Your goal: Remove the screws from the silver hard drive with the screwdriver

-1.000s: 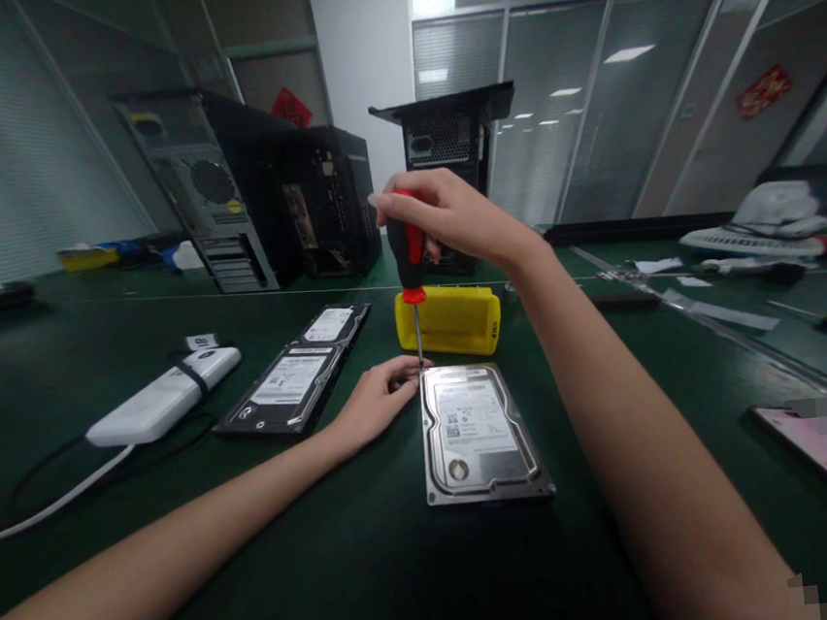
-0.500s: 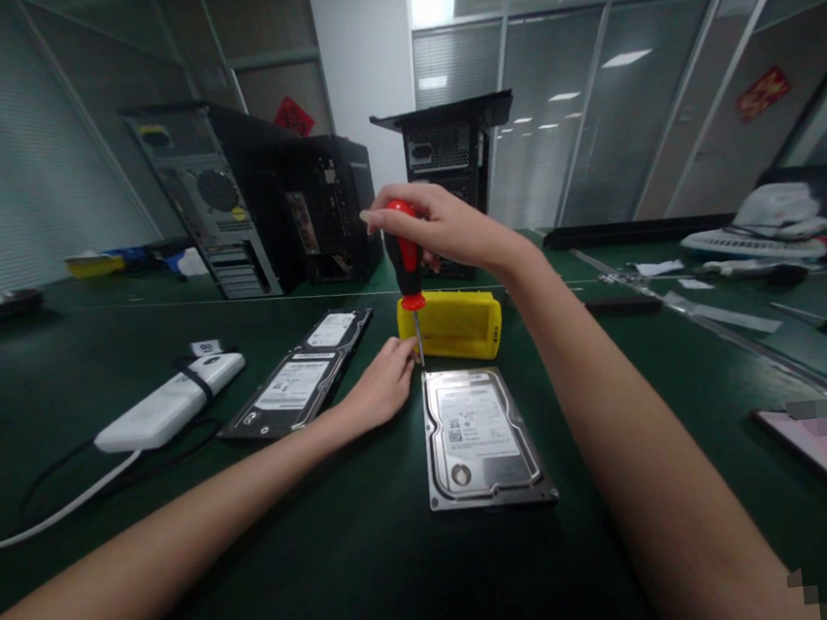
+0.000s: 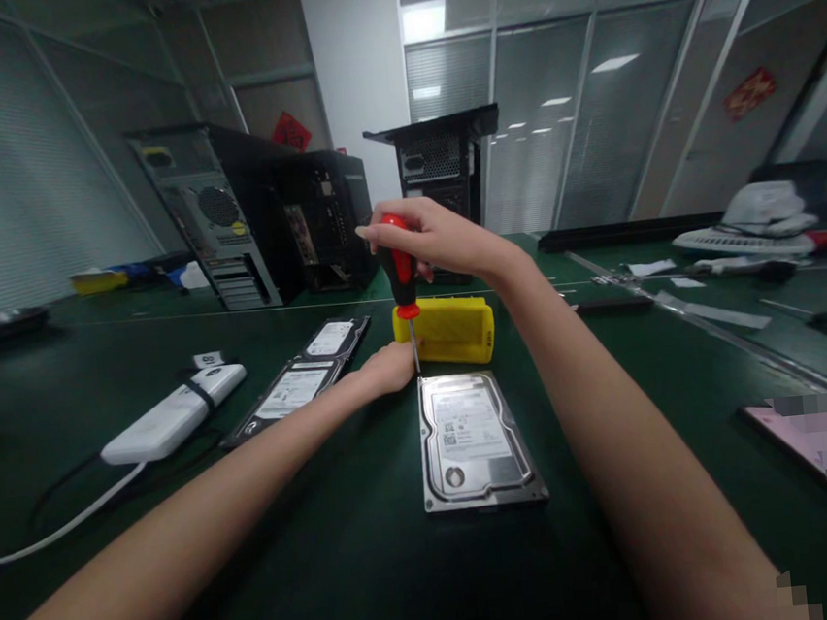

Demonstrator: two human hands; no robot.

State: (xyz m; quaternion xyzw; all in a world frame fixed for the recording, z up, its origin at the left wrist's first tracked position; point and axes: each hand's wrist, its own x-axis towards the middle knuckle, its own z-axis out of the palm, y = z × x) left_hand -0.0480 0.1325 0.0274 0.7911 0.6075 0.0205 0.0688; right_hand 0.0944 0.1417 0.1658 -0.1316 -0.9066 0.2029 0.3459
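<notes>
Grasps the red-and-black screwdriver point(image 3: 404, 289) in the right hand point(image 3: 429, 226), by the upper part of the handle, with wrist bent high and forearm sloping away to the lower right. Holds the shaft nearly upright, tip down at the far left corner of the silver hard drive point(image 3: 474, 445); cannot tell touching from hovering at that point. Stretches the left arm low over the green tabletop point(image 3: 382, 586), with the left hand point(image 3: 391, 367) just beside the shaft at the left front of the yellow container point(image 3: 452, 332), fingertips partly hidden; cannot tell a grip there from a light touch. Has the hard drive lying flat, label side up, just in front of the yellow container. Leaves open tabletop along the near edge of the drive and a strip between its right edge and the right forearm; has less room at the far edge, and two darker drives point(image 3: 293, 385) beyond the left forearm. Displays fine print and a square code on the white label point(image 3: 471, 412), too small to read, plus a dark character on the red diamond point(image 3: 292, 133) behind.
</notes>
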